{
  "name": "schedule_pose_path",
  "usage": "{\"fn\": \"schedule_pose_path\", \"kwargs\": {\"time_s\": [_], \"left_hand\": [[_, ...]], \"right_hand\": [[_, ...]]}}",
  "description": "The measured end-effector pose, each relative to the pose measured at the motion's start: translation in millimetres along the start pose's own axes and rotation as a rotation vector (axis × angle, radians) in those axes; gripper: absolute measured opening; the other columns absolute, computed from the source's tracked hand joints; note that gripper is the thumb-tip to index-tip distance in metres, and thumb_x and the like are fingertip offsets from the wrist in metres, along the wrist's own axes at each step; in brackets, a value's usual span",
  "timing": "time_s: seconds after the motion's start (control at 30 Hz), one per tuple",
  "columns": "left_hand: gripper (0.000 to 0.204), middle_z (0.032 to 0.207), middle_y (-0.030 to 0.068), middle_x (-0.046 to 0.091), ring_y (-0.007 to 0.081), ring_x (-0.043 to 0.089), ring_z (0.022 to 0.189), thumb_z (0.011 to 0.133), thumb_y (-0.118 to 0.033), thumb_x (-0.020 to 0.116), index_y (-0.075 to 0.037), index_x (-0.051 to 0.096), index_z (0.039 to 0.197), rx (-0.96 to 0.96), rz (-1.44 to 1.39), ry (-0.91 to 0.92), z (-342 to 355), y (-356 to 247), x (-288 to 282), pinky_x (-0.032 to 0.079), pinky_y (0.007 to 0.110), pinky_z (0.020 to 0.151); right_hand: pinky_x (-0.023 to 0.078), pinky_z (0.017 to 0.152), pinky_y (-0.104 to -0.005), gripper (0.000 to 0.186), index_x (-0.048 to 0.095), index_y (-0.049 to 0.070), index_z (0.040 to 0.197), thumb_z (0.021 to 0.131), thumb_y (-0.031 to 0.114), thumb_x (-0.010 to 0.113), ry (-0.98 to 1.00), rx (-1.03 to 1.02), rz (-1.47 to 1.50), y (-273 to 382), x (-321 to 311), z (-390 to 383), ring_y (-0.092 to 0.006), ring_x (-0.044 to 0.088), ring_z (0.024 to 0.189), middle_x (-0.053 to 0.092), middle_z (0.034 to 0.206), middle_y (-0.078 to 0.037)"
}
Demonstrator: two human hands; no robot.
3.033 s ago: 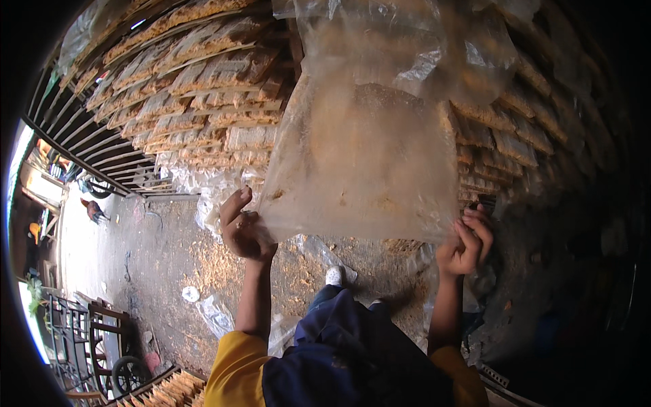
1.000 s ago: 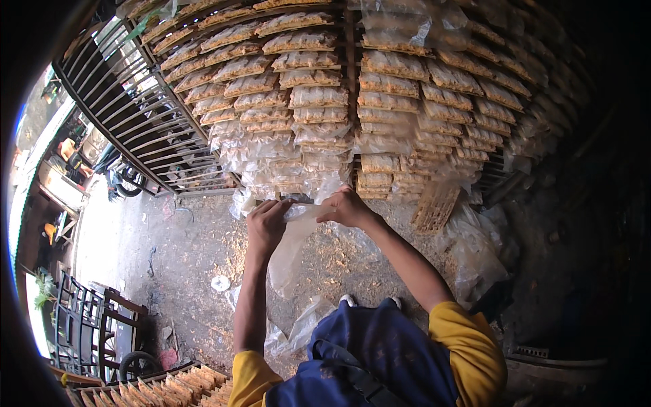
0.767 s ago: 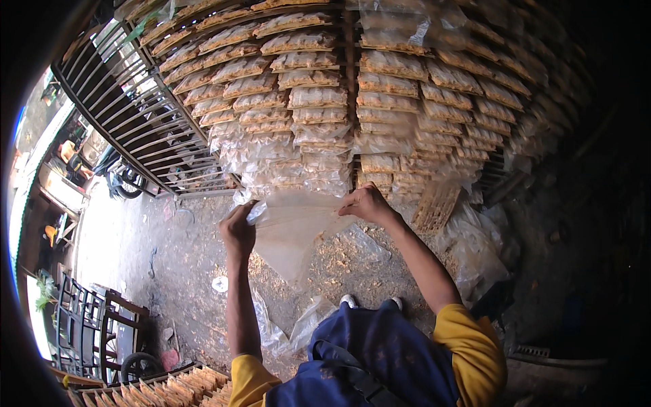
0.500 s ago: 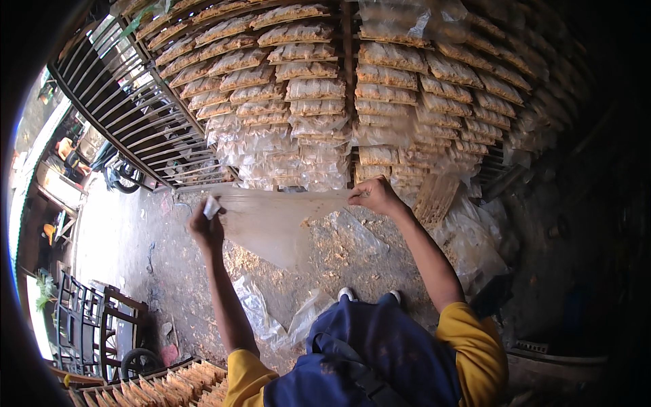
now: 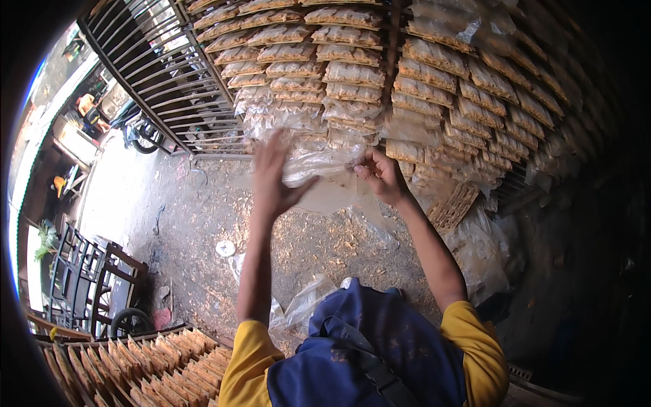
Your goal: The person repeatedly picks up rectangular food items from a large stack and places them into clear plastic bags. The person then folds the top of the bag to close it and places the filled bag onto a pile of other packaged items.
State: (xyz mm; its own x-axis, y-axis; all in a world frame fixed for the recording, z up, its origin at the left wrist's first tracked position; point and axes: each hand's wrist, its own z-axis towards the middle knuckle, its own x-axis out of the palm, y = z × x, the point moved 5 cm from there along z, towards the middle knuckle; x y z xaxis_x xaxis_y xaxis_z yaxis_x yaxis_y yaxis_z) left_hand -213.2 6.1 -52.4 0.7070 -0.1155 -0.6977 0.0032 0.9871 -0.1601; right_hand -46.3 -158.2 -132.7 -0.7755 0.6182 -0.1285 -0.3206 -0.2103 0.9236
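In front of me hangs a clear plastic sheet (image 5: 329,193), its upper edge bunched and creased. My right hand (image 5: 383,178) pinches its right corner between thumb and fingers. My left hand (image 5: 271,180), slightly blurred, is spread at the sheet's left side with its fingers apart; whether the palm touches the plastic I cannot tell. Just beyond both hands rise rows of flat, plastic-wrapped packs (image 5: 352,73) with tan contents, stacked on racks. A small white roundish piece (image 5: 225,248) shows left of my left forearm, apparently on the floor.
Loose plastic (image 5: 305,302) and crumbs lie on the floor near my feet. More crumpled plastic (image 5: 478,251) is heaped at the right, beside a slatted tan panel (image 5: 456,203). A slatted frame (image 5: 169,74) stands at far left. A dark wheeled cart (image 5: 95,281) and upright tan slabs (image 5: 146,366) are at lower left.
My left hand has opened and moved right, and the small white piece has left it. The plastic sheet, stretched wide before, is now gathered. My view has shifted, moving the racks rightward.
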Motion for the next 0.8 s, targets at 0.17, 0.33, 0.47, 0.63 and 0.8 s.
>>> {"fn": "schedule_pose_path", "kwargs": {"time_s": [0.17, 0.33, 0.47, 0.63, 0.8], "left_hand": [[0.045, 0.098, 0.0162, 0.068, 0.0259, 0.067, 0.088, 0.080, -0.033, 0.080, -0.002, 0.067, 0.110, -0.194, -0.543, 0.295, 11, -11, 102, 0.052, 0.039, 0.078], [0.017, 0.078, 0.0100, 0.067, 0.0251, 0.066, 0.065, 0.082, -0.018, 0.079, -0.004, 0.071, 0.089, 0.027, -0.561, 0.131, 47, -44, 100, 0.050, 0.036, 0.059], [0.013, 0.085, 0.0063, 0.072, 0.0237, 0.067, 0.066, 0.086, -0.023, 0.073, -0.013, 0.076, 0.094, 0.293, -0.256, 0.207, 86, -75, 81, 0.052, 0.035, 0.057], [0.027, 0.068, 0.0027, 0.070, 0.0238, 0.064, 0.056, 0.083, -0.047, 0.072, -0.021, 0.078, 0.087, 0.227, 0.036, 0.364, 121, -94, 76, 0.048, 0.036, 0.050], [0.028, 0.068, 0.0049, 0.069, 0.0266, 0.065, 0.057, 0.084, -0.046, 0.070, -0.020, 0.078, 0.086, 0.233, -0.018, 0.392, 127, -85, 64, 0.049, 0.038, 0.051]], "right_hand": [[0.050, 0.078, -0.0279, 0.020, 0.054, 0.002, 0.105, 0.097, 0.019, 0.060, -0.046, -0.066, -0.155, 18, -9, -1, -0.0108, 0.061, 0.085, 0.062, 0.089, -0.004], [0.050, 0.082, -0.0288, 0.020, 0.050, 0.003, 0.111, 0.099, 0.017, 0.055, -0.167, -0.036, -0.002, 5, -52, -16, -0.0131, 0.062, 0.091, 0.061, 0.095, -0.005], [0.051, 0.085, -0.0321, 0.027, 0.050, 0.003, 0.116, 0.097, 0.021, 0.059, -0.362, -0.158, -0.012, 10, -72, -26, -0.0175, 0.063, 0.096, 0.064, 0.106, -0.008], [0.052, 0.078, -0.0328, 0.038, 0.056, 0.003, 0.116, 0.090, 0.025, 0.072, -0.531, -0.264, -0.233, 49, -51, -34, -0.0191, 0.065, 0.091, 0.068, 0.105, -0.010], [0.048, 0.069, -0.0245, 0.024, 0.065, 0.002, 0.088, 0.088, 0.024, 0.074, -0.480, 0.042, -0.400, 3, -64, -13, -0.0103, 0.062, 0.073, 0.066, 0.077, -0.003]]}}
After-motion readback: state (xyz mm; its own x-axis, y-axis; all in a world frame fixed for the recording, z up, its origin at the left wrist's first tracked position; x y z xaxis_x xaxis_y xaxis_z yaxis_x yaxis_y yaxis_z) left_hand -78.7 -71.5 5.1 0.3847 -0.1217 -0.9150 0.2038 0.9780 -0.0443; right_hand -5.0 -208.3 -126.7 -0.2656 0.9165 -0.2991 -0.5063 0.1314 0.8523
